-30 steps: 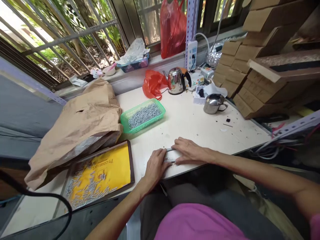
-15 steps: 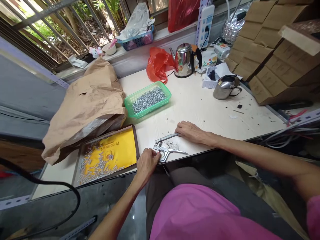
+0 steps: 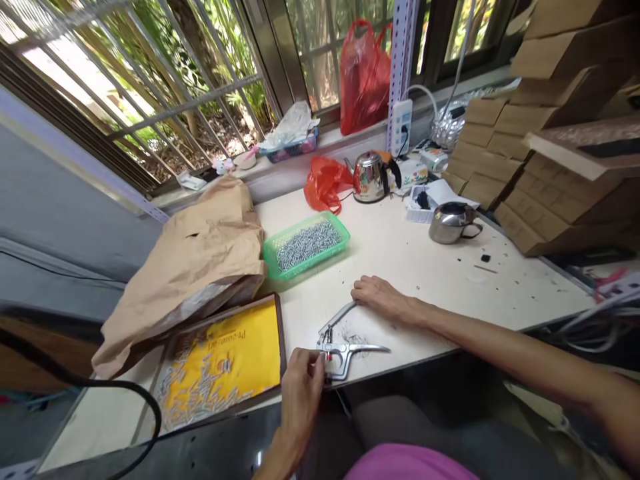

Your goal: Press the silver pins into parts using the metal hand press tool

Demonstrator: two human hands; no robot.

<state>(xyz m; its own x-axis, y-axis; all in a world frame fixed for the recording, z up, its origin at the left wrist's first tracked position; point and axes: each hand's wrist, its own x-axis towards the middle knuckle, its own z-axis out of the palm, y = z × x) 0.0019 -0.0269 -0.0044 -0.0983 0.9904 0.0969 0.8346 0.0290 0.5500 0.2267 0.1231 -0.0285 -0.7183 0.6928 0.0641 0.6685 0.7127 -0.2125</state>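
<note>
A metal hand plier tool (image 3: 345, 340) lies on the white table (image 3: 425, 267) near its front edge, its handles spread wide. My left hand (image 3: 303, 387) pinches the tool's head at the table edge. My right hand (image 3: 380, 299) rests on the tip of the upper handle, fingers curled over it. A few small metal bits lie on the table between the handles. A green basket (image 3: 306, 244) full of small metal pins stands behind the tool. At the left front, a yellow-lined tray (image 3: 220, 367) holds several more pins.
A crumpled brown paper bag (image 3: 200, 253) lies left of the basket. A steel kettle (image 3: 369, 177), a red plastic bag (image 3: 325, 183) and a steel mug (image 3: 453, 222) stand at the back. Cardboard boxes (image 3: 540, 153) are stacked at the right. A black cable (image 3: 100, 393) crosses the lower left.
My hands, which covered the tool together a second ago, have drawn apart. The tool's handles now stand spread open, and my left hand has slid back to the table edge.
</note>
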